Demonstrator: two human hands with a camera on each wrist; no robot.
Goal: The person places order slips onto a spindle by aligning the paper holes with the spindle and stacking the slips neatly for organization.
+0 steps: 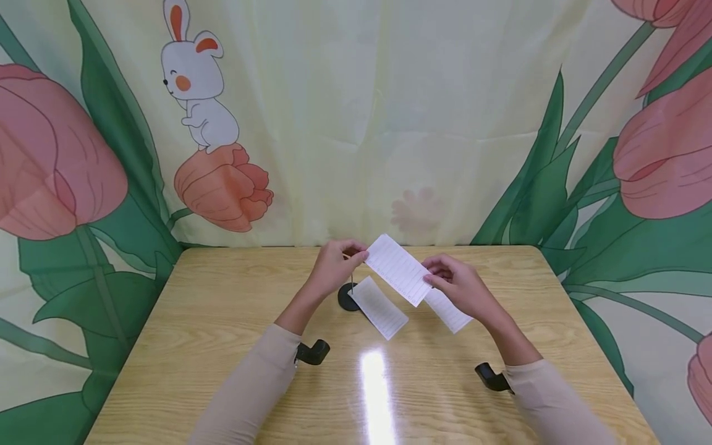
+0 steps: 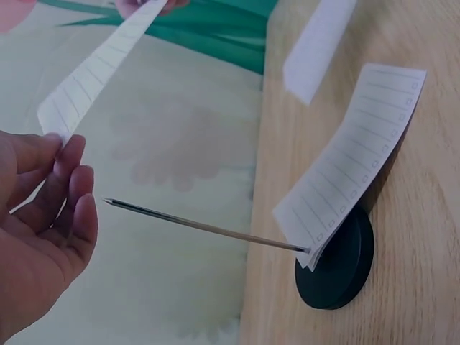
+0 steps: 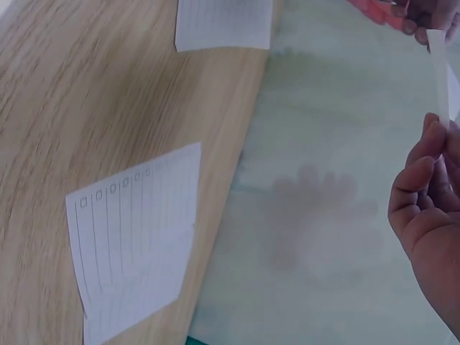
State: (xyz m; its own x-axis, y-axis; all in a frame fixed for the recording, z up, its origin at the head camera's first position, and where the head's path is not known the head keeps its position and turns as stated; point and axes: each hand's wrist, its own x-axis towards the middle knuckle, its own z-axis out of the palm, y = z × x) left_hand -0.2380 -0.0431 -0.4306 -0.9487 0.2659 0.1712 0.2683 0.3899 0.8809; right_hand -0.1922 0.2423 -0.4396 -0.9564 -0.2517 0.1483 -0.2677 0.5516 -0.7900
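You held a lined sheet [image 1: 397,269] up off the wooden tabletop [image 1: 222,346], one end in each hand, and spreading the grip that way probably let it lie flat without drooping in the middle. Your left hand [image 1: 335,264] pinched its left end between thumb and fingertips, right at the margin, so most of the printed face was left uncovered. Your right hand [image 1: 457,281] pinched the opposite end near a corner, thumb on the side facing you, and the sheet slanted down toward that hand. Below your left hand stood a thin metal spike [image 2: 208,227] on a round black base [image 2: 334,269]; its bare point was near your fingers but apart from them, which seems reason enough for holding that hand clear. A pierced sheet [image 2: 352,151] was at the foot of the spike, threaded close to one end, so the rod pinned that end over the base while the rest reached out across the wood; its corner looked layered, though you could not count the leaves. Another lined slip [image 3: 136,237] lay loose on the table, partly beneath your right hand in the head view, near enough to reach; whether it was one leaf or several, you could not tell.
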